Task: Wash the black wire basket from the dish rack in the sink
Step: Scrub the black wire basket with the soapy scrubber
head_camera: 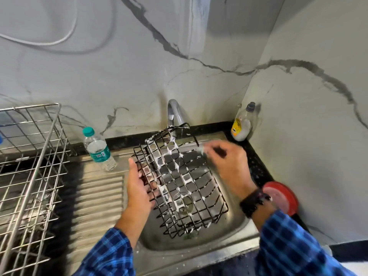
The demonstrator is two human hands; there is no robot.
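Observation:
The black wire basket (185, 184) lies tilted in the steel sink (201, 253), its far end under the tap (175, 112). White soap foam fills many of its meshes. My left hand (139, 188) grips the basket's left side, fingers through the wires. My right hand (227, 162) is over the basket's far right edge, blurred by motion, and seems to pinch a small greenish scrubber (203, 150). A dark watch sits on my right wrist. No water stream is visible from the tap.
A steel wire dish rack (29, 176) stands on the ribbed drainboard (99, 196) at left. A plastic water bottle (98, 149) stands behind the drainboard. A dish soap bottle (243, 122) sits in the back right corner, and a red round container (280, 196) on the right counter.

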